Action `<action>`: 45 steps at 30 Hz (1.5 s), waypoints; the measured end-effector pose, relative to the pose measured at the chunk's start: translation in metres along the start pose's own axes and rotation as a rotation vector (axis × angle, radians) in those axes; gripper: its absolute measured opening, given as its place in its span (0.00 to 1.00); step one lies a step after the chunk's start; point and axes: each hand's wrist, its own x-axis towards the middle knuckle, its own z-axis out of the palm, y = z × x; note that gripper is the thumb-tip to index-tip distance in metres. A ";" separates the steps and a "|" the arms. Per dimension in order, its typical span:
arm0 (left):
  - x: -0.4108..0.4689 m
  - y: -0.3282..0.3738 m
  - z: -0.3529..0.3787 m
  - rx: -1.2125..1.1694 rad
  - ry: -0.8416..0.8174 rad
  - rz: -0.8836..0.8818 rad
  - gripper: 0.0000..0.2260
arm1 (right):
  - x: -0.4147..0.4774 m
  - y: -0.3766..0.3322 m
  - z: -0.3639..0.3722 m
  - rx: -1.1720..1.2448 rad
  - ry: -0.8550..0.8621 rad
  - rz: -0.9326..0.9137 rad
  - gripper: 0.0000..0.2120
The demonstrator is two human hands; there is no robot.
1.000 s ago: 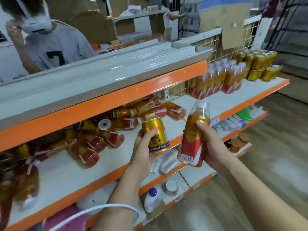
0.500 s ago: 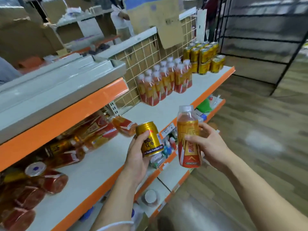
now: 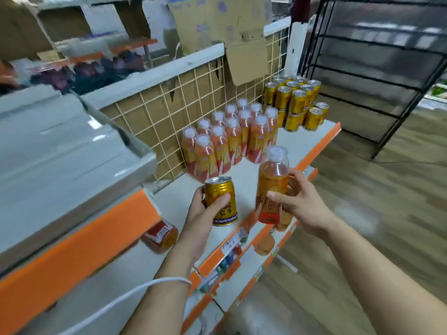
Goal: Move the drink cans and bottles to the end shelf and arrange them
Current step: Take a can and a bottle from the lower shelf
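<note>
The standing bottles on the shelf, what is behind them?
A wire grid backed by brown cardboard stands behind the bottles. Its lowest part is hidden by them.

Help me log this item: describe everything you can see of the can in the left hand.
The can is a short gold metal drink can with a silver top, a ridged shoulder, red characters and a dark band of white lettering near its base. The left hand grips it nearly upright in the air over the shelf, thumb across its front. Nothing else touches it.
</note>
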 end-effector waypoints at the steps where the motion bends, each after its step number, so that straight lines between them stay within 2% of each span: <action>1: 0.009 0.002 0.002 0.005 -0.005 -0.001 0.29 | 0.014 0.000 -0.002 -0.021 -0.012 0.001 0.30; 6: 0.057 -0.002 0.013 0.040 0.041 0.022 0.30 | 0.098 0.023 -0.022 -0.143 -0.101 -0.014 0.28; 10: 0.091 -0.012 0.030 0.041 0.186 0.052 0.26 | 0.167 0.045 -0.033 -0.281 -0.220 -0.061 0.31; 15: 0.115 -0.027 0.057 -0.031 0.443 -0.005 0.23 | 0.220 0.061 -0.038 -0.413 -0.358 -0.134 0.30; 18: 0.121 -0.030 0.069 -0.056 0.516 -0.031 0.25 | 0.233 0.061 -0.035 -0.449 -0.327 -0.201 0.29; 20: 0.121 -0.031 0.074 -0.054 0.538 -0.039 0.24 | 0.241 0.062 -0.035 -0.566 -0.283 -0.266 0.33; 23: 0.119 -0.029 0.076 -0.040 0.551 -0.049 0.23 | 0.248 0.061 -0.039 -0.807 -0.326 -0.320 0.38; 27: 0.123 -0.026 0.068 -0.029 0.518 -0.054 0.22 | 0.256 0.061 -0.040 -0.794 -0.275 -0.339 0.32; 33: 0.132 -0.020 0.061 -0.012 0.449 -0.037 0.24 | 0.245 0.063 -0.031 -0.826 -0.224 -0.273 0.26; 39: 0.134 -0.018 0.061 0.005 0.371 -0.022 0.24 | 0.233 0.055 -0.026 -1.050 -0.156 -0.183 0.30; 42: 0.135 -0.020 0.062 0.023 0.344 -0.026 0.26 | 0.233 0.057 -0.016 -1.041 -0.129 -0.118 0.24; 45: 0.131 -0.020 0.062 0.019 0.317 -0.030 0.31 | 0.234 0.061 -0.013 -0.983 -0.092 -0.127 0.23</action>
